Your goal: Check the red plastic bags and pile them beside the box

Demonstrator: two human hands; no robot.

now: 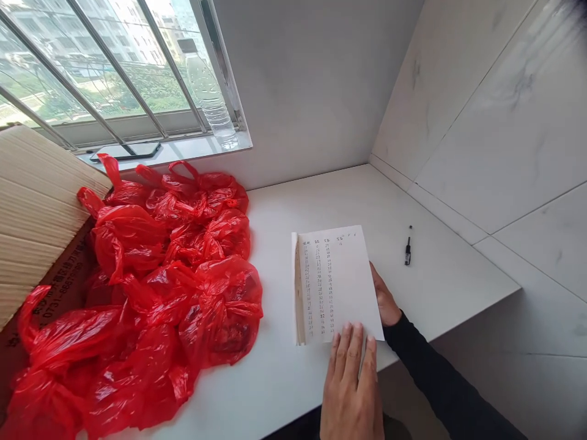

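Observation:
A notebook (353,281) lies open on the white table (284,208), its page bearing columns of handwritten numbers on the left part. My left hand (352,379) rests with fingers stretched out on the page's lower edge. At the page's right edge is my right hand (385,299), partly under the notebook, its fingertips hidden by the paper, so its grip cannot be made out. To the right of the notebook a black pen (408,250) lies on the table.
Several knotted red plastic bags (220,305) cover the table's left side, beside a cardboard box (36,201). On the windowsill stand a clear water bottle (213,104) and a flat phone-like device (128,151). Walls border the table behind and right.

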